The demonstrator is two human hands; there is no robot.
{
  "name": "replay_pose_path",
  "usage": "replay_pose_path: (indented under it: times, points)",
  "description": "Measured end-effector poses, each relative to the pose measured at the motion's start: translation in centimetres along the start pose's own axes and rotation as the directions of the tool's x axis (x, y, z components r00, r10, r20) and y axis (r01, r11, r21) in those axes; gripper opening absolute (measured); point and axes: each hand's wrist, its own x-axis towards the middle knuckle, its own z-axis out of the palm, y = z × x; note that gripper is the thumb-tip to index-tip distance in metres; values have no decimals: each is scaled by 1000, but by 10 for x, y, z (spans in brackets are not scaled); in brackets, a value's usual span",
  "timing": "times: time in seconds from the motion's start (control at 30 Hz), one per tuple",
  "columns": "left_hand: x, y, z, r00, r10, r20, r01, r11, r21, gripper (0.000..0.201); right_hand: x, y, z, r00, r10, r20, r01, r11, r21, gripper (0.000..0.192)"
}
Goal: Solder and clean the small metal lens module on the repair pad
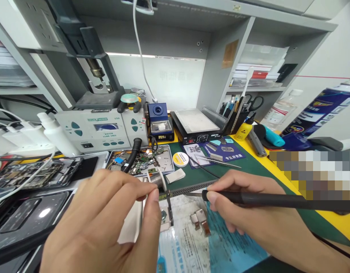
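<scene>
My left hand (107,216) is closed in a pinch, thumb against forefinger, on a small dark strip (166,195) with gold marks; the end between the fingertips is hidden. My right hand (249,204) grips the black handle of a soldering iron (266,200) like a pen. Its thin metal tip (193,194) points left, near the strip; whether the two touch I cannot tell. Beneath the hands, small shiny metal pieces (200,221) lie on a blue and white printed sheet (186,246). Behind my left fingers stands a solder wire spool (157,180), partly covered.
A tray of circuit boards (166,161), a round white tin (180,159) and tweezers (220,162) lie beyond. A soldering station (160,125), a hot plate (196,120) and a grey rework station (103,131) line the back. Phone parts (35,212) lie left.
</scene>
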Motion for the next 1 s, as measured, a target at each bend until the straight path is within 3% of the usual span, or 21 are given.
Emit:
replay_pose_path:
  times: [0.2,0.43,0.6,0.8,1.0]
  points:
    - [-2,0,3,999,-17,-31,17,1000,-9,8,1,1,-3,996,-61,69,61,998,7,6]
    - [-1,1,1,999,-38,-19,38,999,-12,8,1,1,-1,995,-91,47,92,995,-31,7]
    - [-2,0,-1,1000,-28,-4,28,1000,-4,7,-1,1,3,995,-89,-42,86,994,-70,10]
    - [-2,2,-1,999,-39,-11,38,999,-13,8,-1,3,1,984,-177,-14,175,979,-102,11]
    - [-2,1,0,999,-46,-21,45,999,-16,8,-2,3,1,972,-230,-57,219,964,-148,9]
